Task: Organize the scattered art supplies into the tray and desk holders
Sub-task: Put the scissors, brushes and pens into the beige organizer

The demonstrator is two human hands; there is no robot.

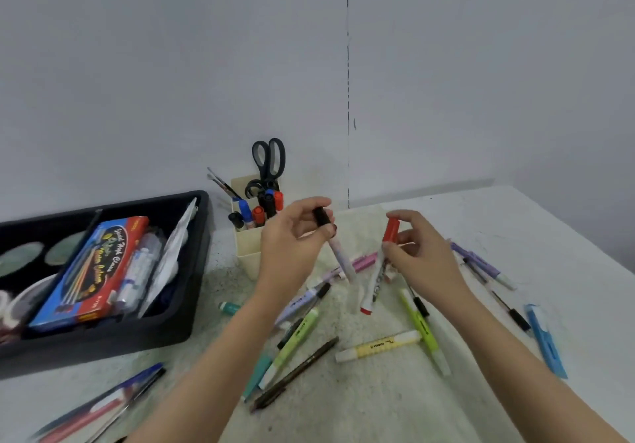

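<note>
Black-capped marker (342,259) and red-capped marker (375,279), both tilted, aloft above scattered pens (378,344).

A plain art or study corner: a white speckled worktop (515,229) set against bare grey walls (137,64). Markers (378,345) litter it, beside a black tray (103,344) holding a watercolour box (91,271) and a cream holder (249,250) with scissors (269,178).

On the table (515,222), the tray (103,343) sits at the left with a watercolour box (92,271) lying in it, the desk holder (249,253) stands just right of it with scissors (270,178) upright inside, and loose markers (378,344) lie scattered in front and rightward.
</note>
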